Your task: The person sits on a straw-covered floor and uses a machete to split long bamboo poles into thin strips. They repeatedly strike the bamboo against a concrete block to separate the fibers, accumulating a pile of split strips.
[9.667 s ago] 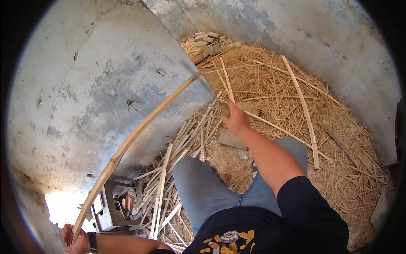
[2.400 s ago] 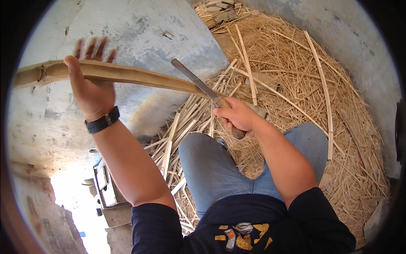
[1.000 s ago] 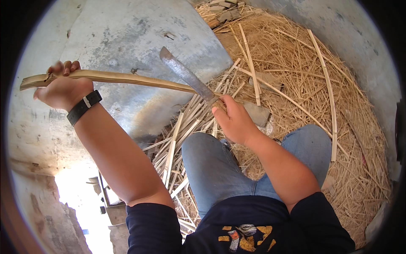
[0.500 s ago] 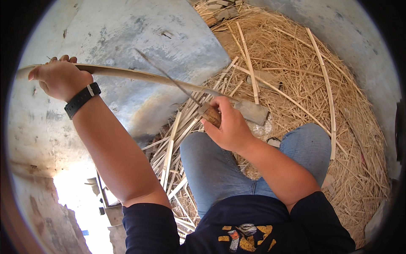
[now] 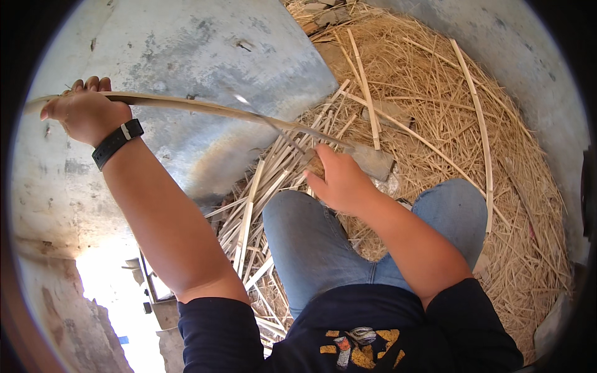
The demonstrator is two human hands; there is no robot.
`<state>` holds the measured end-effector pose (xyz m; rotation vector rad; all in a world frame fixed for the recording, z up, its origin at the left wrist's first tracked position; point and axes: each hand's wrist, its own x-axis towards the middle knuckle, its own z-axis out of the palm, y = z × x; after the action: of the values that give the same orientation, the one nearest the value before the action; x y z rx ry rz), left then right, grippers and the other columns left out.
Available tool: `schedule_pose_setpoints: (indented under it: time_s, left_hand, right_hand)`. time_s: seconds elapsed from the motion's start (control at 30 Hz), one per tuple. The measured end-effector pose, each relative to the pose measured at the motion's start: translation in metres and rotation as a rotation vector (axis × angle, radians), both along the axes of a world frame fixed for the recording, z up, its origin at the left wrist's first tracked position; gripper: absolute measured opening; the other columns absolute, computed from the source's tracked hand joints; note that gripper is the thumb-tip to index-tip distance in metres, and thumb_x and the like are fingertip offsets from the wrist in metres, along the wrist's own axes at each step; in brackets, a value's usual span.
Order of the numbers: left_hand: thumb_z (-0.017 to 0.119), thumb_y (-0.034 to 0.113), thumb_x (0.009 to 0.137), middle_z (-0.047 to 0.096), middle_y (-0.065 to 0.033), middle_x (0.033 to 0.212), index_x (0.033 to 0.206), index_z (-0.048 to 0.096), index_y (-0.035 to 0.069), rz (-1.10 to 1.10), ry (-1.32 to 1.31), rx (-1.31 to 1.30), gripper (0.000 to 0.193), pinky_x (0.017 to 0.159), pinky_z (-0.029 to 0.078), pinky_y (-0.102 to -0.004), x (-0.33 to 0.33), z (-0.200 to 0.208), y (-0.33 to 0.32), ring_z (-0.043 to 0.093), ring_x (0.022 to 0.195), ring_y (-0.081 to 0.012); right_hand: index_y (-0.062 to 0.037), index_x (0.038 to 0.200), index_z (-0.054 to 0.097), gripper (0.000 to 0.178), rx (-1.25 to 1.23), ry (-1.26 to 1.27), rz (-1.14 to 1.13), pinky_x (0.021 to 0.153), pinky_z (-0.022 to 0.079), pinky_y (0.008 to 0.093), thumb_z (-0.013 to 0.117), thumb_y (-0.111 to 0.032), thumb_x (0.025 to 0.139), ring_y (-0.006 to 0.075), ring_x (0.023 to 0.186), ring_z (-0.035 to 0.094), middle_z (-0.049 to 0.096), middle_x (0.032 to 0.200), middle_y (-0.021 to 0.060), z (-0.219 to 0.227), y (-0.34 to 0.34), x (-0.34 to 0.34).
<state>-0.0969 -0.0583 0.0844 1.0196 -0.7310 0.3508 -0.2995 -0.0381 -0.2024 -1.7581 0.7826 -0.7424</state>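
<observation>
Head camera view is showing my dark T-shirt [image 5: 367, 304] nearest, with yellow and white shapes on its front. My blue jeans [image 5: 305, 239] are covering my bent knees, which are pointing away from me. Past my knees, my right hand [image 5: 341, 180] is closing tight around the wooden handle of a long knife [image 5: 293, 142]. The blade is pointing up and to the left, and it is looking blurry near its tip. It is crossing a bent bamboo strip [image 5: 205, 106], but I cannot tell if they are touching. That strip is reaching from the far left almost to a grey block [image 5: 373, 163]. My left hand [image 5: 92, 115] is holding the strip near its left end, with the fingers curling over it. A black wristband [image 5: 117, 143] is sitting on that wrist. Pale slats [image 5: 252, 211] are lying in a messy pile by my left knee. Farther off, thin shavings [image 5: 429, 124] are covering the floor, and a long flat strip [image 5: 477, 118] is lying on them. Behind, a patchy grey wall [image 5: 174, 43] is standing.
</observation>
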Motion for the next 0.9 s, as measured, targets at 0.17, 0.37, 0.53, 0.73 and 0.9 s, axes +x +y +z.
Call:
schedule_pose_setpoints:
  time_s: [0.17, 0.37, 0.53, 0.73, 0.9]
  left_hand:
    - [0.019, 0.058, 0.101, 0.054, -0.0153, 0.092, 0.116, 0.039, -0.009, -0.007, -0.004, -0.033, 0.072, 0.067, 0.051, -0.0316, 0.009, -0.004, 0.002, 0.055, 0.07, -0.0224]
    - [0.044, 0.041, 0.101, 0.054, -0.0174, 0.089, 0.119, 0.034, -0.012, 0.138, -0.158, 0.074, 0.057, 0.065, 0.051, -0.0324, 0.009, -0.011, 0.011, 0.053, 0.067, -0.021]
    - [0.053, 0.028, 0.099, 0.054, -0.0186, 0.092, 0.125, 0.03, -0.014, 0.044, -0.097, -0.017, 0.055, 0.065, 0.052, -0.0304, 0.05, -0.012, 0.01, 0.057, 0.074, -0.0208]
    - [0.053, 0.029, 0.098, 0.059, -0.0197, 0.09, 0.125, 0.029, -0.015, 0.12, -0.011, -0.035, 0.057, 0.063, 0.052, -0.0306, 0.059, -0.014, 0.006, 0.059, 0.07, -0.023]
    - [0.052, 0.028, 0.096, 0.063, -0.0197, 0.083, 0.121, 0.032, -0.016, 0.176, -0.057, 0.022, 0.054, 0.063, 0.052, -0.0356, 0.089, -0.006, -0.005, 0.062, 0.064, -0.0263]
  right_hand:
    - [0.0034, 0.11, 0.051, 0.033, 0.093, 0.081, -0.105, 0.065, 0.051, 0.0452, 0.062, -0.019, 0.088, 0.0374, 0.071, 0.065, 0.064, 0.078, 0.0241, -0.043, -0.007, 0.009]
    - [0.0055, 0.116, 0.05, 0.035, 0.103, 0.012, 0.008, 0.076, 0.053, 0.0441, 0.06, -0.013, 0.087, 0.0346, 0.084, 0.067, 0.066, 0.093, 0.0235, -0.021, 0.007, 0.018]
    - [0.0056, 0.116, 0.05, 0.032, 0.225, 0.389, -0.166, 0.079, 0.054, 0.0438, 0.057, -0.009, 0.089, 0.0321, 0.09, 0.067, 0.065, 0.1, 0.0252, -0.101, -0.018, 0.018]
    - [0.0037, 0.113, 0.051, 0.028, 0.194, -0.049, -0.079, 0.063, 0.054, 0.0414, 0.058, -0.01, 0.089, 0.0276, 0.073, 0.067, 0.066, 0.088, 0.0198, -0.055, 0.015, 0.051]
    - [0.0031, 0.109, 0.05, 0.025, 0.099, 0.083, 0.048, 0.069, 0.054, 0.0447, 0.058, -0.008, 0.088, 0.0334, 0.08, 0.068, 0.067, 0.093, 0.0202, -0.026, 0.004, 0.069]
